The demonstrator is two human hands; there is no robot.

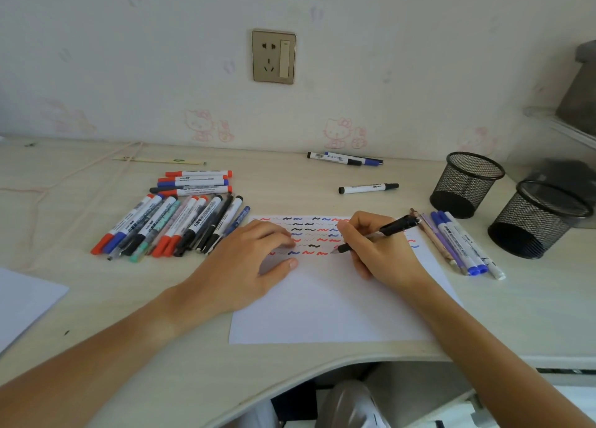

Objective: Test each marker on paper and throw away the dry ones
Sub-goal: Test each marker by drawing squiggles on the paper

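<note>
1. Your right hand (377, 250) pinches a black pen (380, 232) between thumb and curled fingers, its tip down on the sheet of paper (322, 305) at the end of the lowest row of squiggles.

2. Your left hand (251, 266) lies flat just left of that grip, fingers straight and slightly spread, pressing the paper to the desk (129, 314). It holds nothing.

3. Above and left of the pen tip, rows of test squiggles (306, 234) in red, blue and black fill the top part of the sheet, some bold and some faint. Below your grip the sheet is bare. Judging from that, many markers have been tried already.

4. Far left of the grip, beyond your left hand, a big heap of markers (174, 221) with red, blue and black caps lies on the desk. Just right of the grip, beside the paper's edge, lies a small row of pens (458, 243). Which pile is tested and which awaits testing cannot be told.

5. Beyond the grip, toward the wall, lie a single black-capped marker (367, 188) and a pair of markers (345, 158).

6. Further right, past the small row, stand two black mesh pen cups (467, 182); both look empty.

7. No bin shows, so where the dry ones go is unclear. A good share looks done, but discarding may remain.
</note>
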